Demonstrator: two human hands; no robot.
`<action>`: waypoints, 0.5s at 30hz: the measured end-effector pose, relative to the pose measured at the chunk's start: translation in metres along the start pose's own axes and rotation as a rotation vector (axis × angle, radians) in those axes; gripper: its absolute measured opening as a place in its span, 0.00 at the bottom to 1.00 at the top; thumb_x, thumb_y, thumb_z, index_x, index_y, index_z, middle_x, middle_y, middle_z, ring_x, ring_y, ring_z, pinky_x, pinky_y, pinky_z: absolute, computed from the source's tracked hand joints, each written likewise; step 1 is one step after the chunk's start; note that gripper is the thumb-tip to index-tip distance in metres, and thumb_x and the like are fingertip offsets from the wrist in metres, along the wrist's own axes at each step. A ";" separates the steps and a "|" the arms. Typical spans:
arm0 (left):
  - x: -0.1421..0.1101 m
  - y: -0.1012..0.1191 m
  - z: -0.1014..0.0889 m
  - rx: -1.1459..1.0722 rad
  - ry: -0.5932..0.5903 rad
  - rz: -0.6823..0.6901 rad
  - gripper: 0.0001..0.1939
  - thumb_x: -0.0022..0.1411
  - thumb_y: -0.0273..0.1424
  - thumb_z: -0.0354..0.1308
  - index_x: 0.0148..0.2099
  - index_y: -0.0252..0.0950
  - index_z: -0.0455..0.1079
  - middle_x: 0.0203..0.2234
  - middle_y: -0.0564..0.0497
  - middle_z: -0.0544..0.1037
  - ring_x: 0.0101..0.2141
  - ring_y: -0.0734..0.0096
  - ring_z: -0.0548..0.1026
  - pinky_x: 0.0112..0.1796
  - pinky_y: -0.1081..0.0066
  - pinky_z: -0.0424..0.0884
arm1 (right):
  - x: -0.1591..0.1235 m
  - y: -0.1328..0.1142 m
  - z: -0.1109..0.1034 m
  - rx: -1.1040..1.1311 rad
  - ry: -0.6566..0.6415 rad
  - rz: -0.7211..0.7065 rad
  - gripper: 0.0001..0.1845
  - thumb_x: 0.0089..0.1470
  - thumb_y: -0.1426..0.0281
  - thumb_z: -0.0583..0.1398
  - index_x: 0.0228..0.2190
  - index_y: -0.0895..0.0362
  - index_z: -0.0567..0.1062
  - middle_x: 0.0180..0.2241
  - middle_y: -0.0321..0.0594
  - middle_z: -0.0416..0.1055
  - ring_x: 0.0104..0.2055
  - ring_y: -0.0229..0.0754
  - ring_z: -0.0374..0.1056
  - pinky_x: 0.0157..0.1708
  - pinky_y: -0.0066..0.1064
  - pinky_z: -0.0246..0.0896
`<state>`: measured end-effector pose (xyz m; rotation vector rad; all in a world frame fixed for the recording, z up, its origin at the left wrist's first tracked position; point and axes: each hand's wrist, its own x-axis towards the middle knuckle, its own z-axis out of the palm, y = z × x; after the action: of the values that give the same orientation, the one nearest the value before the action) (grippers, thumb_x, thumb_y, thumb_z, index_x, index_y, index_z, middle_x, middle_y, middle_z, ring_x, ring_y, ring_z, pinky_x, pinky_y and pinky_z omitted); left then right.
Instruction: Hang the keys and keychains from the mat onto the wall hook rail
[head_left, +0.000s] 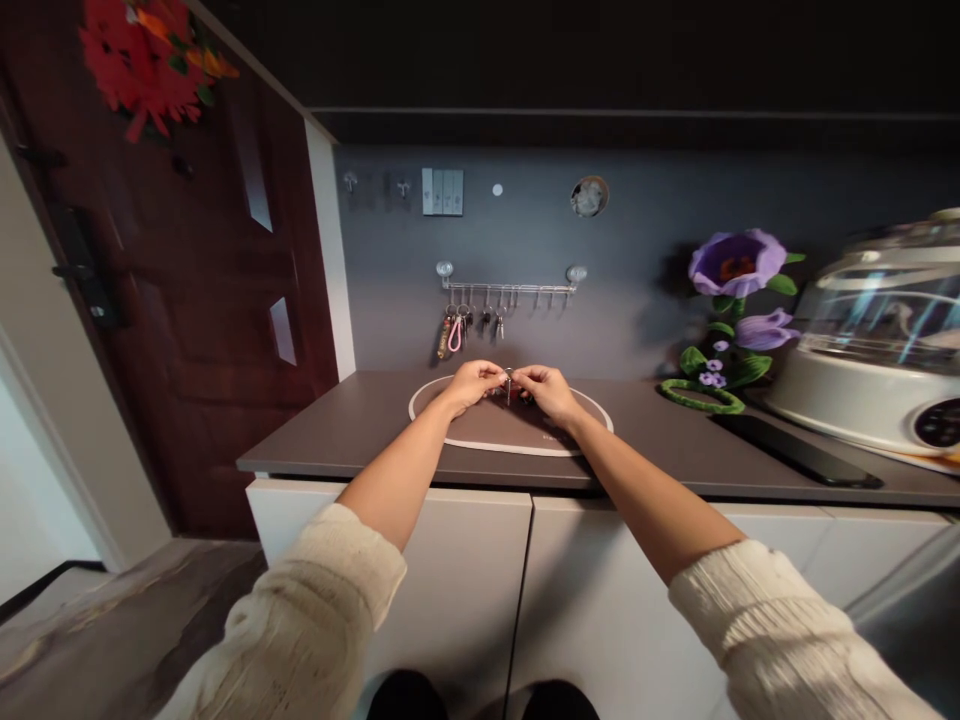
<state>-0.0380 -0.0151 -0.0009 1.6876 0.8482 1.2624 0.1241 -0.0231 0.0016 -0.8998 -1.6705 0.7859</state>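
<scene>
My left hand (472,385) and my right hand (551,393) meet over an oval brown mat (495,437) with a pale rim. Between their pinched fingertips is a small metal key ring with a key (509,388), held from both sides. Small dark and red items lie under and beside the fingers, partly hidden, too small to name. On the wall just behind, a clear hook rail (517,289) carries several bunches of keys (500,325), a pink loop strap (454,336) and a brown tag (443,338).
To the right stand purple artificial flowers (739,265), a black phone (799,450) lying flat, and a cream appliance with a clear cover (862,375). A dark red door (187,300) is at the left. White cabinet doors (442,580) lie below the counter (322,430).
</scene>
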 end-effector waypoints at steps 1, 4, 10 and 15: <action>0.000 0.001 0.001 -0.003 0.003 -0.007 0.14 0.47 0.35 0.61 0.34 0.31 0.68 0.20 0.55 0.69 0.19 0.83 0.62 0.22 0.78 0.56 | 0.001 0.000 0.000 -0.010 0.007 -0.010 0.15 0.41 0.60 0.61 0.27 0.60 0.74 0.23 0.37 0.71 0.23 0.33 0.63 0.26 0.25 0.58; -0.001 0.002 0.002 -0.009 0.032 -0.017 0.14 0.49 0.36 0.60 0.35 0.31 0.67 0.22 0.54 0.70 0.20 0.83 0.62 0.22 0.78 0.56 | 0.003 0.001 -0.002 -0.042 0.029 -0.039 0.16 0.40 0.59 0.61 0.27 0.60 0.75 0.25 0.37 0.72 0.25 0.34 0.63 0.29 0.27 0.59; -0.002 -0.001 0.005 0.131 0.157 -0.076 0.07 0.52 0.31 0.57 0.28 0.31 0.66 0.18 0.54 0.69 0.19 0.82 0.62 0.23 0.78 0.58 | 0.015 0.005 -0.002 -0.044 0.116 -0.071 0.18 0.40 0.57 0.60 0.27 0.59 0.74 0.25 0.38 0.72 0.26 0.35 0.64 0.31 0.28 0.60; 0.001 -0.010 0.006 0.295 0.163 -0.132 0.07 0.52 0.28 0.55 0.24 0.32 0.66 0.14 0.57 0.65 0.17 0.80 0.61 0.23 0.76 0.58 | 0.037 0.000 -0.003 0.067 0.160 -0.062 0.16 0.38 0.58 0.62 0.25 0.59 0.73 0.26 0.38 0.70 0.29 0.36 0.65 0.33 0.30 0.64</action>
<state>-0.0319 -0.0117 -0.0104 1.7377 1.2747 1.2420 0.1205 0.0090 0.0201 -0.8381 -1.5168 0.7052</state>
